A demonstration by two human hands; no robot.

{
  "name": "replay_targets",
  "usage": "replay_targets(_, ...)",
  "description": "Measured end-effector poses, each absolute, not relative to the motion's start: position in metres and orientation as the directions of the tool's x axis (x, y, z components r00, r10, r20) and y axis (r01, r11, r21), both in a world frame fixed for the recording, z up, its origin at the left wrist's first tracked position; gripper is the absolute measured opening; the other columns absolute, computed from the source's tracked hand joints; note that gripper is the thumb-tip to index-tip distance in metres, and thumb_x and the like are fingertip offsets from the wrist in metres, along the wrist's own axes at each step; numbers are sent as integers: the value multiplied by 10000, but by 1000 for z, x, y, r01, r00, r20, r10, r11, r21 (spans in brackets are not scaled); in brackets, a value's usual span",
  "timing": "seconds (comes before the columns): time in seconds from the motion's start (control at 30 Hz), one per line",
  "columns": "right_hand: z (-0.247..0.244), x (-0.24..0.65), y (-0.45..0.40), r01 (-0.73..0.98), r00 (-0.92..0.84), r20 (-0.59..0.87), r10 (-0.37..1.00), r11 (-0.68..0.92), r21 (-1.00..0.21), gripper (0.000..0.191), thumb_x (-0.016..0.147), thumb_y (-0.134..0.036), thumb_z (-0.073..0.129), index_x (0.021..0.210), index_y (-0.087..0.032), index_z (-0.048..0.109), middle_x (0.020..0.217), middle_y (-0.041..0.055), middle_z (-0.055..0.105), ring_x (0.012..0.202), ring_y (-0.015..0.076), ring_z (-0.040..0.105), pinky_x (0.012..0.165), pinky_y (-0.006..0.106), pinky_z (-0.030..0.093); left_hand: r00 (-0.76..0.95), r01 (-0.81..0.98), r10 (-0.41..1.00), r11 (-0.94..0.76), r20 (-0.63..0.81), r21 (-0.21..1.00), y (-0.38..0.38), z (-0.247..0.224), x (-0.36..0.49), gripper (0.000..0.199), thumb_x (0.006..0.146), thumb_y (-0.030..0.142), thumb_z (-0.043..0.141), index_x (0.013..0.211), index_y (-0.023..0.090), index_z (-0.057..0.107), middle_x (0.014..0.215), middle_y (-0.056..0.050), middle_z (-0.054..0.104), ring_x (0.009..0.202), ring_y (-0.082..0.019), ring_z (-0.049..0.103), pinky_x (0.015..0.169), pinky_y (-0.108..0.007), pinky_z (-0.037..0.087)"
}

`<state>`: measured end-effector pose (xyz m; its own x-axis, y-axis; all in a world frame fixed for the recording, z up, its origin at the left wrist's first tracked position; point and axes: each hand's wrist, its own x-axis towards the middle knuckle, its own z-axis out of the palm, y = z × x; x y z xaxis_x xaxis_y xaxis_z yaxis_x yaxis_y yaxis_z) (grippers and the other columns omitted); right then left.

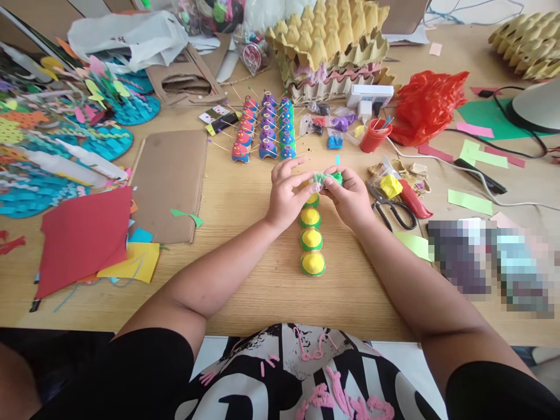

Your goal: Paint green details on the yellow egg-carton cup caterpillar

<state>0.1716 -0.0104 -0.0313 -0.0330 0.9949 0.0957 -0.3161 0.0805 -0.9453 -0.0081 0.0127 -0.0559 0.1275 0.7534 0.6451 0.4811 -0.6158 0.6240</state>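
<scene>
Three decorated egg-carton strips (pixel 268 129), at least four yellow-and-green domes (pixel 311 239), one pair of scissors (pixel 380 199), one red cup (pixel 374 137), one red plastic bag (pixel 431 108).

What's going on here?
A person's left hand and right hand pinch a small clear wrapper with a green lump, just above the far end of a row of yellow domes with green edges. The hands partly hide that row. Beyond it stand three decorated, multicoloured strips with long pins sticking out. To the right, a yellow lump and a red-handled cutter lie on the wooden table.
</scene>
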Motion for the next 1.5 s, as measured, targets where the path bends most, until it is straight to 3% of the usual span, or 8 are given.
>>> replay_targets(0.3,-22,173,-13,-321,-120,49,992,8,-947,539,638,-578,997,869,-243,644,786,-55,685,683,86,635,661,217,606,178,487,712,-663,679,568,9,-53,-9,323,968,563,726,1114,293,824,1550,-82,624,1498,-281,508,1281,-534,423)
replay_targets(0.6,-23,172,-13,-394,-227,-42,973,-131,-910,558,628,-546,1013,874,-236,618,783,-61,667,679,85,636,642,213,611,124,446,702,-671,702,592,8,-53,-8,274,936,545,774,1021,294,842,1351,-72,708,1384,-258,579,1240,-500,470)
replay_targets(0.9,-20,166,-16,-542,-101,-83,991,-125,-831,501,552,-438,1065,804,-226,688,774,-77,686,696,47,666,653,123,619,50,329,689,-695,723,640,11,-55,-5,260,943,514,785,986,264,840,1197,-69,755,1322,-250,599,1223,-480,458)
replay_targets(1.0,-21,168,-13,-558,-8,-43,999,-40,-829,492,566,-452,1057,801,-236,682,752,-84,677,688,46,672,658,123,619,-20,205,782,-607,624,768,10,-57,-1,342,910,575,802,976,241,837,1178,-84,753,1245,-245,655,1185,-456,487)
replay_targets(1.1,-25,173,-7,-558,126,-6,992,66,-827,463,634,-464,1023,816,-256,651,743,-103,664,667,35,672,656,122,614,-137,-29,898,-425,417,905,13,-56,3,427,857,630,831,981,222,820,1185,-86,752,1203,-231,688,1149,-421,513)
replay_targets(1.27,-29,183,1,-595,271,-38,962,136,-792,497,622,-446,1020,847,-268,614,762,-128,667,687,24,691,689,121,618,-268,-331,947,-266,180,905,24,-54,2,596,707,705,911,992,198,780,1044,-58,783,1026,-191,709,1072,-384,540)
replay_targets(1.37,-27,180,-2,-577,190,-15,982,100,-810,524,593,-459,1031,849,-268,616,789,-120,680,720,38,695,726,145,634,-219,-310,944,-307,247,900,25,-56,2,618,721,704,908,1075,219,762,1120,-53,783,1085,-191,715,1084,-366,530)
replay_targets(1.5,-26,173,-7,-535,54,35,998,59,-843,498,625,-468,1024,870,-273,637,808,-105,670,741,45,683,733,151,634,-116,-115,888,-457,445,882,18,-62,2,562,849,646,841,1252,280,701,1229,-48,763,1165,-197,716,1036,-345,548)
